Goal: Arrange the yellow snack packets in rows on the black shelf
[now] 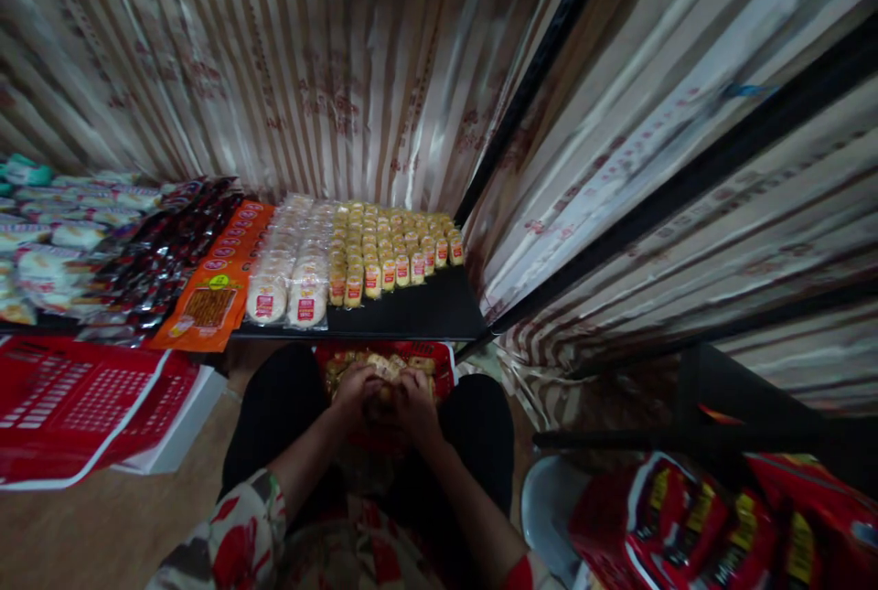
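Observation:
Between my knees sits a red basket (pixel 444 359) with small yellow wrapped snacks (pixel 380 361) in it. My left hand (pixel 355 389) and my right hand (pixel 416 396) are close together over this basket. Fingers of both are curled round yellow snack packets; dim light hides how many each one holds. Just beyond, on a black shelf (pixel 418 306), stand rows of similar yellow snack packets (pixel 388 261) with red labels, their front line slanting back to the right.
Left along the shelf are round white packaged crackers (pixel 288 274), orange packs (pixel 219 274), dark shiny packets (pixel 165 252) and white packets (pixel 61 242). A red basket (pixel 82 407) stands lower left. Black rack posts (pixel 541 69) and red packages (pixel 727 517) are at right.

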Demonstrator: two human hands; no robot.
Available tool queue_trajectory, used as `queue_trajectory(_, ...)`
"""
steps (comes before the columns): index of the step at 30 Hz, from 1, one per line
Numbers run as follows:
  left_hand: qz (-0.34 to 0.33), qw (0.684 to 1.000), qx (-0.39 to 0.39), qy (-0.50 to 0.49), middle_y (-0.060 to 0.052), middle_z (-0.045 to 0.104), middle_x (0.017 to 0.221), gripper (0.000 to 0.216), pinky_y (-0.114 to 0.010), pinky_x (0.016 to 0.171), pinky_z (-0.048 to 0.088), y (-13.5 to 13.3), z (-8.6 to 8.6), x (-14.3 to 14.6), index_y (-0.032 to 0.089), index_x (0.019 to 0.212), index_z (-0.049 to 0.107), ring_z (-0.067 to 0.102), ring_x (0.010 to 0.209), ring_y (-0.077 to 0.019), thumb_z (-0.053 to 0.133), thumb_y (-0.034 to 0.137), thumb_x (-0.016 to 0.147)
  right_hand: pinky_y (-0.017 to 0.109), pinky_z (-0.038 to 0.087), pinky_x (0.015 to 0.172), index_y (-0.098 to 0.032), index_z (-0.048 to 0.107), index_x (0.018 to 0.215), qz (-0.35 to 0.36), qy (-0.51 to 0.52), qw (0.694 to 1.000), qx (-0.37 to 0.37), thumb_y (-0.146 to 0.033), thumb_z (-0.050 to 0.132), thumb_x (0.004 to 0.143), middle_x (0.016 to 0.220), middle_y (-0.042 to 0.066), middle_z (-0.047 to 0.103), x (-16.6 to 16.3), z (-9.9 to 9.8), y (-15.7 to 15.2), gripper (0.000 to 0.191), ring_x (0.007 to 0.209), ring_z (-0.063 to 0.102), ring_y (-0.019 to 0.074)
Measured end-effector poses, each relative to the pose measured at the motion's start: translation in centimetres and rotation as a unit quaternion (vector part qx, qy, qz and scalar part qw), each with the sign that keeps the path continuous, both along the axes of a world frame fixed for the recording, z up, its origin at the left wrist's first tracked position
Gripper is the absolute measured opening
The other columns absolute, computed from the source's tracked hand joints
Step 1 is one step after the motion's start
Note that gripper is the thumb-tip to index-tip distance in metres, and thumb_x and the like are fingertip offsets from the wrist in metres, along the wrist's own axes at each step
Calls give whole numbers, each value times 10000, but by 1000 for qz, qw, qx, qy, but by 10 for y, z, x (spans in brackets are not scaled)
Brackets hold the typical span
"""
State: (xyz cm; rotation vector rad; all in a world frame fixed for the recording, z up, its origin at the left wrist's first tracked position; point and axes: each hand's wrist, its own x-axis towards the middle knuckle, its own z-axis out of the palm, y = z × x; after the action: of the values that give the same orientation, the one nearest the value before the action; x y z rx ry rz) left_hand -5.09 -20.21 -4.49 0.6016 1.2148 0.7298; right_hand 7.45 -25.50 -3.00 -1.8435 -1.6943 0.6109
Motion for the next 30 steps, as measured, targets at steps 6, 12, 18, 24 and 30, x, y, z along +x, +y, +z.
queue_trajectory(6, 82, 987, -31, -132, -21, 647, 763, 161, -257, 761, 504, -4, 38, -5, 160, 858, 514, 645, 684, -116, 585, 84, 735, 319, 475, 819, -186, 571, 854, -88, 127, 986, 64, -174, 443, 739, 981, 100, 566, 6, 22, 2, 173, 953, 552, 201)
queue_trajectory(12, 70, 984, -13, -164, -44, 670, 803, 172, -269, 761, 512, -6, 59, -12, 159, 885, 525, 660, 726, -140, 559, 68, 743, 322, 503, 769, -175, 524, 1021, -117, 298, 946, 37, -325, 508, 747, 1017, 97, 606, 6, 34, 8, 314, 895, 604, 193)
queue_trajectory(18, 47, 987, 1, -156, -49, 678, 843, 194, -276, 796, 504, -7, 69, -23, 176, 893, 538, 663, 783, -156, 614, 118, 724, 272, 523, 698, -205, 539, 1043, -139, 397, 907, -13, -364, 625, 674, 983, 48, 609, -2, 49, 8, 411, 813, 619, 157)
queue_trajectory(24, 16, 986, 31, -161, -54, 676, 820, 280, -231, 671, 505, -4, 76, -32, 156, 982, 554, 657, 708, -138, 636, 157, 714, 213, 507, 512, -233, 562, 1068, -194, 471, 857, -76, -460, 625, 709, 919, 33, 641, -8, 65, 7, 429, 763, 634, 158)
queue_trajectory(30, -26, 978, 57, -198, -57, 672, 867, 337, -213, 655, 486, -1, 76, -31, 149, 1016, 567, 645, 719, -130, 641, 147, 687, 164, 431, 423, -137, 605, 864, -226, 572, 772, -160, -433, 611, 755, 756, 77, 681, -14, 70, -2, 315, 561, 645, 124)
